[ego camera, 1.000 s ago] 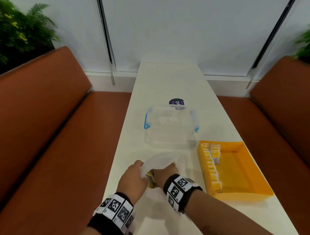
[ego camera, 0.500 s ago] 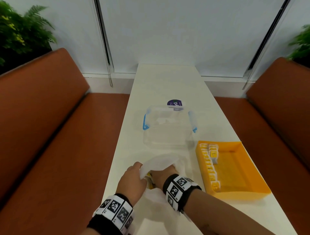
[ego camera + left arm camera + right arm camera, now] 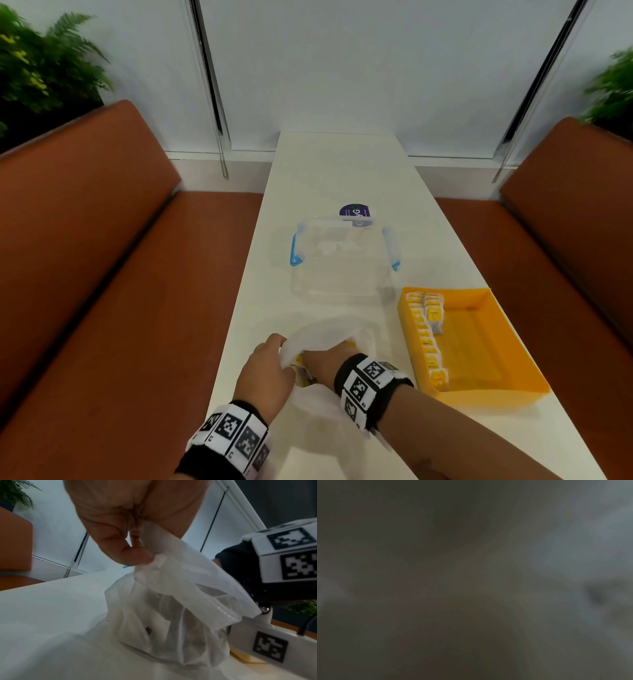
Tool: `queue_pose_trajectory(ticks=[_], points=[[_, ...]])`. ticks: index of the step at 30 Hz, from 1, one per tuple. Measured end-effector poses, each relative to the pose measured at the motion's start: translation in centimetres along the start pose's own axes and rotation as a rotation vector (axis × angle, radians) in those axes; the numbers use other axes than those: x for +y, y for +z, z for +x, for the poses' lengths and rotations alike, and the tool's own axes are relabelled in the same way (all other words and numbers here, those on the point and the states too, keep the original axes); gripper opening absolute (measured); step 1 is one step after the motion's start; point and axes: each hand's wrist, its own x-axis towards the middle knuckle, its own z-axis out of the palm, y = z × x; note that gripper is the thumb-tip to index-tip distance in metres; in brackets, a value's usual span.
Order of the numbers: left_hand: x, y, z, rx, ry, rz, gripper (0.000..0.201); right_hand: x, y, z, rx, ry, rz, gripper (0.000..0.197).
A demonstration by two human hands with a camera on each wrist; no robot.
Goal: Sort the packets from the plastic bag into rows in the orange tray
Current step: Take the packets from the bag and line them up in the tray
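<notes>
A thin white plastic bag [image 3: 329,337] lies on the white table near its front edge. My left hand [image 3: 270,363] pinches the bag's rim between thumb and fingers and holds it up, as the left wrist view shows on the bag [image 3: 171,601]. My right hand [image 3: 325,363] reaches into the bag's mouth, its fingers hidden by the plastic. A yellow packet [image 3: 301,371] shows between the two hands. The orange tray [image 3: 479,346] stands to the right, with a row of yellow packets [image 3: 426,339] along its left wall and a short second row at the far end. The right wrist view is dark and blurred.
A clear plastic box with blue latches [image 3: 342,263] stands behind the bag, with a purple round label [image 3: 354,211] beyond it. Brown benches [image 3: 102,274] flank the narrow table. The table's left edge runs close to my left hand.
Both hands stay at the bag, the right one still inside it. Only the head view has shifted slightly.
</notes>
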Motion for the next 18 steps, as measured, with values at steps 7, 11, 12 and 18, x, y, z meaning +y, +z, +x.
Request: queue_pose_trajectory(ticks=[7,11,12,18], points=[[0.1,-0.3,0.5,0.029,-0.029,-0.016,0.031,0.9,0.1,-0.4,0.063,-0.205,-0.169,0.011],[0.2,-0.6,1.1,0.065,-0.050,-0.002,0.029,1.4,0.0,-0.5,0.198,-0.283,-0.017,0.017],[0.3,-0.6,1.2,0.073,-0.056,0.006,0.028,1.7,-0.2,-0.7,0.251,-0.301,0.051,0.016],[1.6,-1.4,0.8,0.041,-0.126,0.158,0.048,3.7,-2.5,-3.7,0.488,-0.347,0.656,0.013]])
